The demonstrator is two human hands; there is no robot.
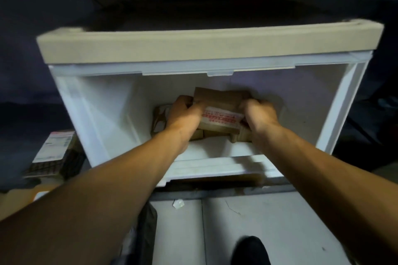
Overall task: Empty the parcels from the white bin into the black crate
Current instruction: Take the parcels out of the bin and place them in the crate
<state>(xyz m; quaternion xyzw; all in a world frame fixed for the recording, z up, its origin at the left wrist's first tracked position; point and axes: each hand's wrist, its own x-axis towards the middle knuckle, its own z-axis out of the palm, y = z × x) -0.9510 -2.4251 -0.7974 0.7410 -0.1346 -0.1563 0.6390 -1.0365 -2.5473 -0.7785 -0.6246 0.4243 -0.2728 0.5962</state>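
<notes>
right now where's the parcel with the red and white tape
In the head view the taped parcel sits deep inside the white bin, near its centre, gripped between the left hand and right hand above other brown parcels.

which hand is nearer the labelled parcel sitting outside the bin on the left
Left. The left hand grips the cardboard parcel inside the white bin, on the side toward the labelled parcel; the right hand grips its far side.

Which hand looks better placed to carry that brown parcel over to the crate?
Probably left: both hands grip the parcel, but the left hand is nearer the dark crate at the bin's left.
</notes>
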